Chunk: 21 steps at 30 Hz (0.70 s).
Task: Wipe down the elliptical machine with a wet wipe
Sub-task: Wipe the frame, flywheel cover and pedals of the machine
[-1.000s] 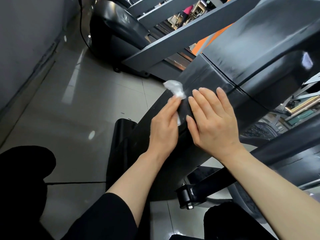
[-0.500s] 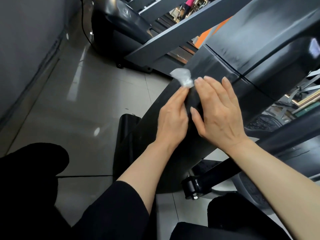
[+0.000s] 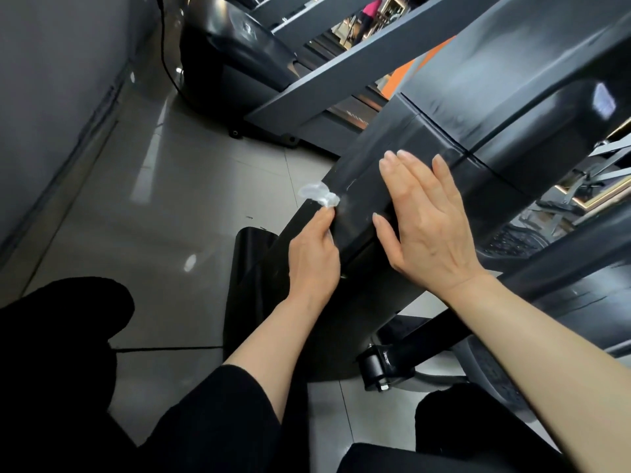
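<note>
Head view, left hand (image 3: 312,256) grip pinching wet wipe (image 3: 319,194), right hand (image 3: 425,230) flat, fingers straight, on elliptical machine (image 3: 426,141)

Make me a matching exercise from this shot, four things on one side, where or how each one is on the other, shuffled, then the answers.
Column one:
1. left hand
2. right hand
3. wet wipe
4. power cable

Column two:
A. crumpled white, at the left edge of the black machine housing
B. flat on the housing, fingers straight
C. runs along the floor by the wall, far left
D. pinches the wipe against the housing

Pairs: 1-D, 2-B, 3-A, 4-C
</note>
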Each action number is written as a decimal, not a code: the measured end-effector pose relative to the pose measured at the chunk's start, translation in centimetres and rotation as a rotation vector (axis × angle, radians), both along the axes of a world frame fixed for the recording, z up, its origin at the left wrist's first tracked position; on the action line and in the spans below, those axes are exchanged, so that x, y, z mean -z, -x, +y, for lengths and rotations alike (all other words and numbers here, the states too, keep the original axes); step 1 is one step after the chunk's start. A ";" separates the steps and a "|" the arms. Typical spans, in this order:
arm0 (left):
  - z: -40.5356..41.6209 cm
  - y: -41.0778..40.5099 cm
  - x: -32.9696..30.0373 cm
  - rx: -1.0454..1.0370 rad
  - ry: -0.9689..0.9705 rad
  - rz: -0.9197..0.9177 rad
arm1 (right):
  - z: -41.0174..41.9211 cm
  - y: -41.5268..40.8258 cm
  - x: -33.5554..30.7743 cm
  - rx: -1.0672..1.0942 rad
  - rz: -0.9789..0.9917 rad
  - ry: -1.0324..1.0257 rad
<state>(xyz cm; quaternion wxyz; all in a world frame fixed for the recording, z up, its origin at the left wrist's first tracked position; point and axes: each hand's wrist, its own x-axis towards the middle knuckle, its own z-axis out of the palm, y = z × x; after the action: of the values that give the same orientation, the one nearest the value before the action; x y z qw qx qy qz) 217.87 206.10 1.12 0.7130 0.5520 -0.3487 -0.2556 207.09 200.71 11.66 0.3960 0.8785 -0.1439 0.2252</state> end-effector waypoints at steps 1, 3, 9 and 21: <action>-0.1 -0.1 -1.0 0.039 0.072 -0.018 | 0.0 0.0 0.0 0.000 -0.007 -0.004; -0.5 0.0 -3.7 0.141 0.243 -0.111 | 0.0 -0.1 0.0 -0.008 -0.028 -0.018; -0.2 0.0 -0.4 -0.013 -0.031 0.001 | 0.3 0.0 -0.1 0.018 0.000 -0.041; -0.7 -0.5 -0.5 -0.061 0.041 -0.105 | 0.4 -0.1 -0.1 0.026 -0.006 -0.038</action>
<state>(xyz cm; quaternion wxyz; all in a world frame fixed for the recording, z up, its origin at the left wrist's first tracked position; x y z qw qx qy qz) 218.35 205.44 1.61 0.7122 0.5604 -0.3739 -0.1973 207.24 201.12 11.81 0.3816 0.8833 -0.1606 0.2200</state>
